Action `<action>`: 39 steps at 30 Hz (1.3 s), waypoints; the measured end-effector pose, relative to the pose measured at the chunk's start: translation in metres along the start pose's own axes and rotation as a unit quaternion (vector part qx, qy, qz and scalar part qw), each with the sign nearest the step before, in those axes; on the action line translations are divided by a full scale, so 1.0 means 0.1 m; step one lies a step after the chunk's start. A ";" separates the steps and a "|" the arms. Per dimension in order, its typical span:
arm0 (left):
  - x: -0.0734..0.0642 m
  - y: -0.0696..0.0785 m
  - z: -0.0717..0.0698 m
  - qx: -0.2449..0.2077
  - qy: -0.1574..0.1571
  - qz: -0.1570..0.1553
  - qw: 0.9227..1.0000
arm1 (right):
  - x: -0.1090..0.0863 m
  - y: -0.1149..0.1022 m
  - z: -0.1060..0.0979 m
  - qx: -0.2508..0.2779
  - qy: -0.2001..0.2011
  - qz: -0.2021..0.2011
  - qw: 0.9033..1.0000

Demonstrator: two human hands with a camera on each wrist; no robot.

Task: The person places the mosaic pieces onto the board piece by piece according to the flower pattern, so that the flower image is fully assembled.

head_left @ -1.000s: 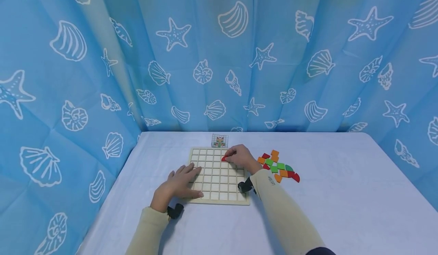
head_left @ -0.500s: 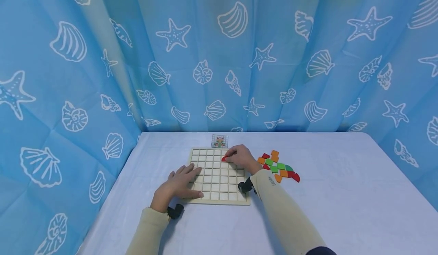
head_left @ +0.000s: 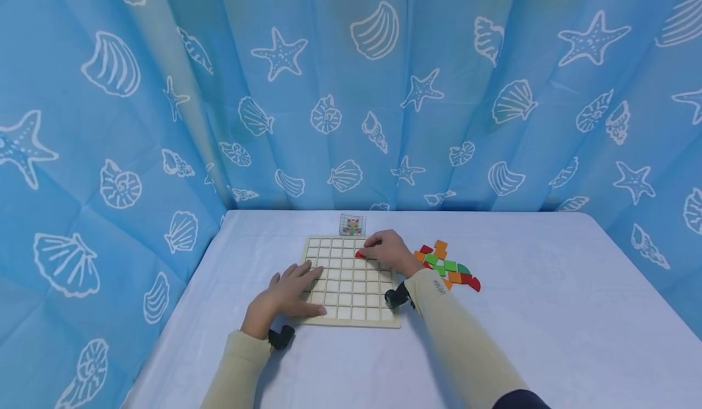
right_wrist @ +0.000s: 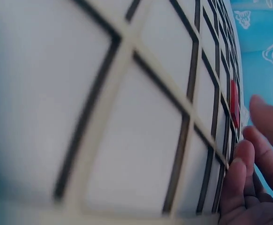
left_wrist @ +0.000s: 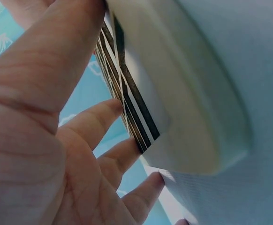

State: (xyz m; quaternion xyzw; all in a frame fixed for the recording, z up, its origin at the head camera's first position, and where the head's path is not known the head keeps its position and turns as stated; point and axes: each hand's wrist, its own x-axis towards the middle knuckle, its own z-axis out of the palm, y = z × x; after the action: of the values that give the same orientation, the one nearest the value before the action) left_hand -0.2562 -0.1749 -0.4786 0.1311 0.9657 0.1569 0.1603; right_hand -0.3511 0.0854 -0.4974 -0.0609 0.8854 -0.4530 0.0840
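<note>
Reference dial: the board (head_left: 351, 323), with 12 o'clock on the side farthest from the person.

Work status: judged from the visible cells, placement is at an early stage. One red piece (head_left: 359, 254) lies on the grid near the 12 o'clock edge; the right wrist view shows it at a cell, though whether it is fully seated cannot be told. The other visible cells are bare (those beneath the hands cannot be checked).

Outstanding: the loose pieces (head_left: 450, 266), in red, orange and two greens, lie clustered on the table (head_left: 548, 299) off the board's 3 o'clock side. None of these is on the grid.

Reference card: the card (head_left: 352, 225), bearing a small coloured figure on a grid, lies just beyond the 12 o'clock edge.

Left hand (head_left: 287, 294): fingers spread wide, on the board's 9 o'clock side, thumb toward 7 o'clock.

Right hand (head_left: 388, 252): reaches in from 1 o'clock, fingers bent, tips at the red piece. Whether they pinch it or are merely just beside it cannot be told.
</note>
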 end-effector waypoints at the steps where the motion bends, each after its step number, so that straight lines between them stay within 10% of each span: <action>1: 0.00 0.00 0.00 0.001 0.001 0.001 1.000 | 0.01 0.01 -0.01 0.004 0.004 -0.001 1.000; 22: -0.05 0.01 -0.09 0.000 0.000 -0.010 1.000 | -0.26 -0.05 -0.96 -0.079 0.006 -0.043 0.996; 39: -0.03 0.03 -0.01 -0.013 -0.002 0.003 1.000 | -0.36 0.23 -1.00 -0.113 0.004 -0.038 0.993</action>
State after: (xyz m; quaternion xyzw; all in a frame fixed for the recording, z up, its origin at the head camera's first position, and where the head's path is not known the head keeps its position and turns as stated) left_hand -0.2534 -0.1734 -0.4760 0.1321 0.9629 0.1694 0.1635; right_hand -0.3365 0.1843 -0.4548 -0.1016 0.9285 -0.3528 0.0557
